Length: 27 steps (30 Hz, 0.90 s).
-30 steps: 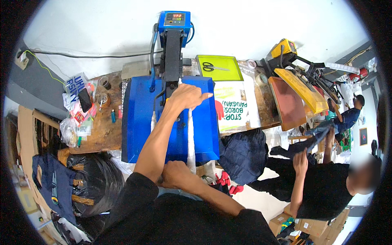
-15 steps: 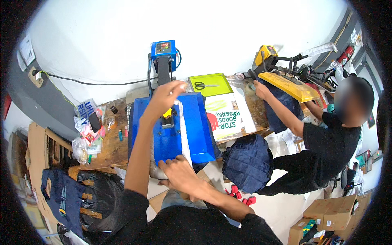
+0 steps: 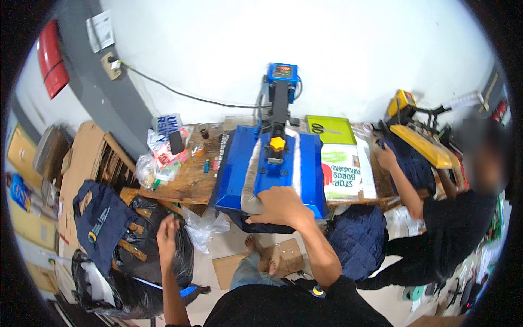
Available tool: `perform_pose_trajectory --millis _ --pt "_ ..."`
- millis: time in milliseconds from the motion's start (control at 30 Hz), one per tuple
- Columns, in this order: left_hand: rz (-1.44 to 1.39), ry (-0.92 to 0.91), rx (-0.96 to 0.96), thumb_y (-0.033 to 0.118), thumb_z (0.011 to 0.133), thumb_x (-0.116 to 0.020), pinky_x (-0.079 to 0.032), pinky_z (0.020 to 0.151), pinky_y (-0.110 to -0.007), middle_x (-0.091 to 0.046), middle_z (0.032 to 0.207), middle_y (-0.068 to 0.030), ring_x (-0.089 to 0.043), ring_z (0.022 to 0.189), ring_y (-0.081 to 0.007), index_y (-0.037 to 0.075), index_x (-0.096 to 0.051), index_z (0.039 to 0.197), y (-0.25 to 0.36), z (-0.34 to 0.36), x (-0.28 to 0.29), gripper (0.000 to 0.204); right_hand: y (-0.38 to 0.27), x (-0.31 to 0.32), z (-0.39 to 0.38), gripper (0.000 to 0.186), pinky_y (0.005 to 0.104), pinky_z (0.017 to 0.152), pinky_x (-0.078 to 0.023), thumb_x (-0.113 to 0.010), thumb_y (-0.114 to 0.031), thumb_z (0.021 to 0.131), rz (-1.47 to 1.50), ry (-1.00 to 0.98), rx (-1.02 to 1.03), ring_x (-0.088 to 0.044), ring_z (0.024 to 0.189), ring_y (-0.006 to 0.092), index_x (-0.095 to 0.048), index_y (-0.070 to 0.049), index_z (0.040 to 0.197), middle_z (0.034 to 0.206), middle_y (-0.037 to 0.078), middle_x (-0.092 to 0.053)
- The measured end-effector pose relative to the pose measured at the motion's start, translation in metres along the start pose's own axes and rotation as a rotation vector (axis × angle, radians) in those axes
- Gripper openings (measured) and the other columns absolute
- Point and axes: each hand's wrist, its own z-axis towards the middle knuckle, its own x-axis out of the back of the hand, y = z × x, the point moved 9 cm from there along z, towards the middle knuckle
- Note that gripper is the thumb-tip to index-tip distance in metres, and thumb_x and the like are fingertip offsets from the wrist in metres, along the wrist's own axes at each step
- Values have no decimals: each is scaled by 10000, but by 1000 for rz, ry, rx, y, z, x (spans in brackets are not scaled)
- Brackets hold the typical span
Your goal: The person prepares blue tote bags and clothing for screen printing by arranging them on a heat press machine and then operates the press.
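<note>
My right hand [image 3: 280, 206] is closed around the front of the wrapped, U-shaped handle [image 3: 250, 180] of a blue heat press [image 3: 229, 169]. The wrapping is pale and runs up both sides of a yellow knob [image 3: 277, 144]. Dark cloth [image 3: 245, 222] sticks out under the front edge of the press. My left hand [image 3: 168, 231] is low at the left, beside a black plastic bag [image 3: 147, 261]. Its fingers are loosely bent and apart, with nothing seen in them. A dark blue cloth piece with a print [image 3: 97, 218] lies over the bags at the left.
The press stands on a wooden table [image 3: 174, 191] with plastic packets [image 3: 163, 147] on its left. Scissors [image 3: 321, 128] lie in a lime-green tray [image 3: 343, 136]. At the right a co-worker [image 3: 452, 218] handles dark cloth at a yellow press [image 3: 422, 144]. Cardboard [image 3: 223, 270] covers part of the floor.
My left hand has come down from above the press to the bags at the lower left. My right hand stays on the handle. The view has swung left.
</note>
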Motion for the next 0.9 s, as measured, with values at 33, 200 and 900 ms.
perform_pose_trajectory --millis 33,200,900 --pt "51 47 24 224 995 -500 -435 651 -238 -601 892 -33 -534 753 -106 -13 -586 1158 -53 -23 31 300 -12 25 -4 594 440 748 -517 -747 -554 665 -14 73 32 -672 813 361 -698 -10 900 824 209 -685" --pt "135 125 574 138 905 -542 -480 661 -280 -665 859 -97 -609 760 -142 -59 -598 1123 -207 -146 86 299 -64 205 -28 502 455 659 -490 -722 -563 704 -132 906 209 -661 701 327 -679 -74 809 732 157 -665" --pt "-434 -169 803 591 836 -614 -185 1104 -528 -406 1407 -166 -275 1380 -316 10 -404 1374 -181 6 -136 819 338 -180 -126 654 336 845 -444 -508 -607 899 1205 1067 -868 -546 920 197 -562 -17 1175 976 83 -567"
